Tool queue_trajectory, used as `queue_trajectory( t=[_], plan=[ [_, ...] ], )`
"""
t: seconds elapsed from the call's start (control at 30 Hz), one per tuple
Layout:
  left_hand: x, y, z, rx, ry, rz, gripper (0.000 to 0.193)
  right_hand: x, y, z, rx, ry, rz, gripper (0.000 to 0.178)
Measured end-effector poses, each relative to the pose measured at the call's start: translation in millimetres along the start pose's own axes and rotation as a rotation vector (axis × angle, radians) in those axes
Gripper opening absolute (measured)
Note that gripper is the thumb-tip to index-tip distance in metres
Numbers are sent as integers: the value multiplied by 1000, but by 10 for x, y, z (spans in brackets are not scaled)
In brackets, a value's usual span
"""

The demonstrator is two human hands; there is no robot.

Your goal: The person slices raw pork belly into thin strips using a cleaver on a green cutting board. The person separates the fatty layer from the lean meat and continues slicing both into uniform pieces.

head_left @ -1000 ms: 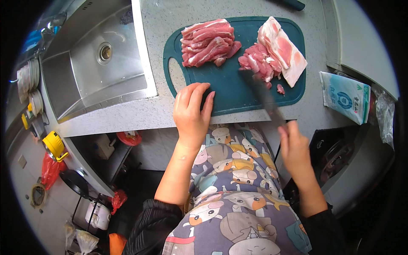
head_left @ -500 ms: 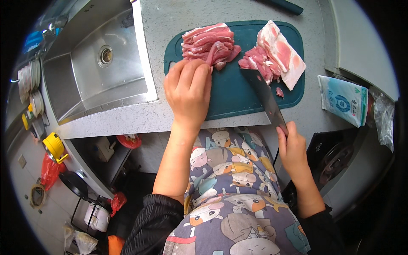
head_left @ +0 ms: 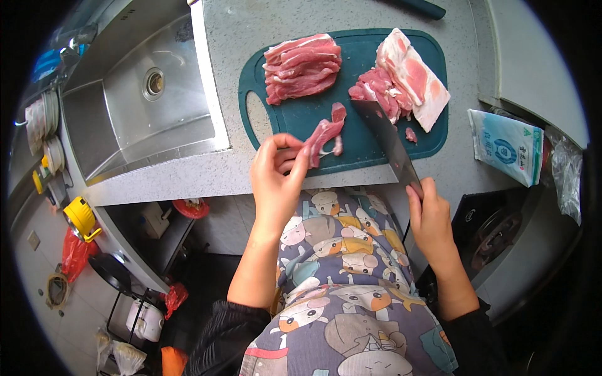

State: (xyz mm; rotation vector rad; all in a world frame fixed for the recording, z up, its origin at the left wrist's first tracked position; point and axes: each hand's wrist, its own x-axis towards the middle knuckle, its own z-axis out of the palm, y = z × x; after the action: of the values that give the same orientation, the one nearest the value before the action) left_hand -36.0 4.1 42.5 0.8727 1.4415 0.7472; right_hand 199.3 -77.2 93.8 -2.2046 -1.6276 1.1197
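Your green cutting board (head_left: 364, 145) sits close to the front of the desk (head_left: 269, 17), with only a narrow band of desktop between its near edge and the desk's front edge. To its left is the metal sink (head_left: 169, 116), with a strip of desk between; to its right, more desk, then a white and blue packet (head_left: 506, 147).

Your left hand (head_left: 276, 169) is over the board's near left edge, thumb and fingers pinching one end of a strip of meat (head_left: 322, 133). The strip reaches away over the board; how much rests on it you cannot tell. Your right hand (head_left: 433, 216) is closed around the handle of the knife (head_left: 387, 138), in front of the desk's edge, and the blade slants across the board's near edge, its far end at the heap of meat pieces (head_left: 376, 86) beside the fatty slab (head_left: 419, 80). Open board lies between the strip and the blade.

Half a second ago your left hand was at the near side of the stacked slices (head_left: 302, 70); now it has come back toward you with the strip, clear of the stack. Your right hand and knife have barely moved.
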Motion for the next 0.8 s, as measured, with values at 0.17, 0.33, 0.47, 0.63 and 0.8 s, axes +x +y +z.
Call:
queue_trajectory(
  t=[0.17, 0.33, 0.47, 0.63, 0.8],
  plan=[
    [-46, -66, -17, 522, 107, 356, 14, 8, -27, -13, 0, -3, -7, 15],
    [-23, -66, 109, 863, 161, 734, 25, -16, -86, -56, 63, -7, 5, 13],
    [-29, -161, 222, 953, 163, 755, 25, 2, -102, -47, 66, -8, -20, 13],
    [-139, -233, 124, 899, 72, 758, 25, -3, -112, -30, 84, -5, -23, 12],
    [-142, -154, 187, 860, 71, 650, 23, 8, -142, -22, 76, 1, -54, 11]
  ],
)
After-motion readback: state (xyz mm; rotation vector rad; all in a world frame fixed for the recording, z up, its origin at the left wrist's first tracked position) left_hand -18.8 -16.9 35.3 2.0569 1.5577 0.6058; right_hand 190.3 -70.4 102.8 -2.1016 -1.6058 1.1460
